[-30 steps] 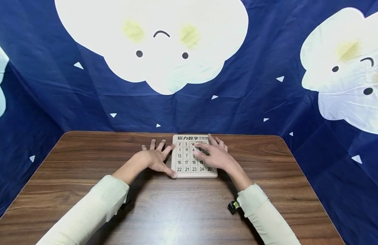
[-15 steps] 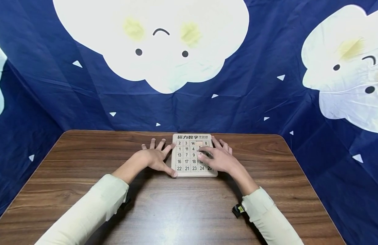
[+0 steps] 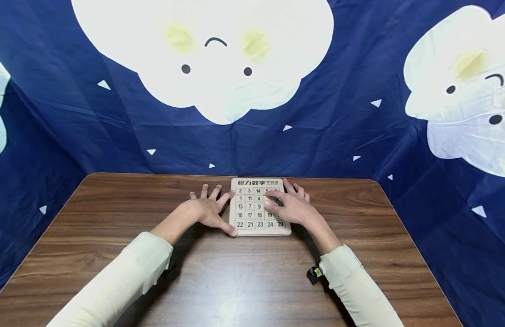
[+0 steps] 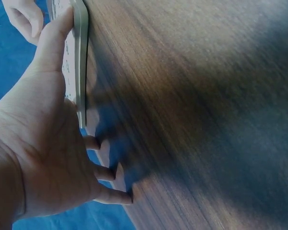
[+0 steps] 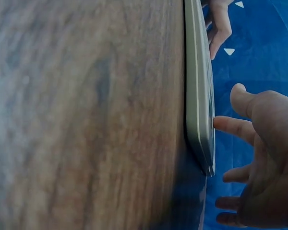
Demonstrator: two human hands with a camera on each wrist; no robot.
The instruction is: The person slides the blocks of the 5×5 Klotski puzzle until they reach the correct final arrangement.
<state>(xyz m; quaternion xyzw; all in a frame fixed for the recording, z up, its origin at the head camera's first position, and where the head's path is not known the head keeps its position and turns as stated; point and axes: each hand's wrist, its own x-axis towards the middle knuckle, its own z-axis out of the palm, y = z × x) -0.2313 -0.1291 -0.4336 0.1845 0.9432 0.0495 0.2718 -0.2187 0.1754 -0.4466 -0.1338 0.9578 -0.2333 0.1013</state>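
Note:
A pale number sliding puzzle (image 3: 260,232) lies flat near the table's far edge, its square tiles in rows under a printed title strip. My left hand (image 3: 209,212) is spread at its left side, thumb on the near corner and index fingertip at the upper edge. My right hand (image 3: 294,209) hovers over the right columns, with the index fingertip just below the 5 tile (image 3: 266,190) in the top row. In the right wrist view that index finger (image 5: 235,128) touches the board's face and the thumb stands off it. Several right-hand tiles are partly hidden.
The brown wood-grain table (image 3: 219,281) surrounds the board. Behind it and at the sides hangs a blue cloth (image 3: 187,145) printed with white clouds. A small black device (image 3: 313,274) is at the right wrist.
The 5 tile has slid up from the second row into the top-row gap under my right index finger. My right hand moved rightward, then slightly back; the left stayed put.

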